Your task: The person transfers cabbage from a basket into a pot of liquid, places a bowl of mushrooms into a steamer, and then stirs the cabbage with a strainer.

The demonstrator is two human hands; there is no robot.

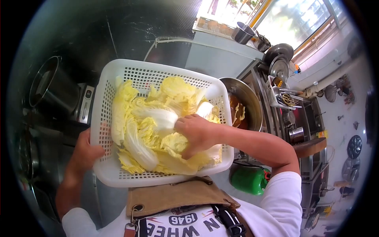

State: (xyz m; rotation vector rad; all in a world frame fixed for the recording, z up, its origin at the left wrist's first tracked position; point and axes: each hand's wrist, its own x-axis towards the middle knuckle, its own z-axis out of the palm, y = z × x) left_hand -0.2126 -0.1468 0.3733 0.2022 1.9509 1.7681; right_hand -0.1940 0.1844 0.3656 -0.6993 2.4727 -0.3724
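A white plastic basket point(103, 130) with a grid of holes is held up in front of my body, full of loose napa cabbage leaves point(140, 148) with pale ribs and yellow frilled edges. My left hand point(87, 149) is closed on the basket's left rim, its thumb over the edge. Inside the basket, my right hand point(197, 136) is curled over leaves near the middle. Its thumb and fingers close round some of them, and the fingertips are partly hidden among the leaves.
Just right of the basket stands a big metal pot point(258, 106) with reddish-brown liquid and some leaf pieces. A green gas cylinder point(248, 179) sits on the floor at lower right. Utensils fill a white rack point(278, 98). Another tall pot point(59, 94) is at left.
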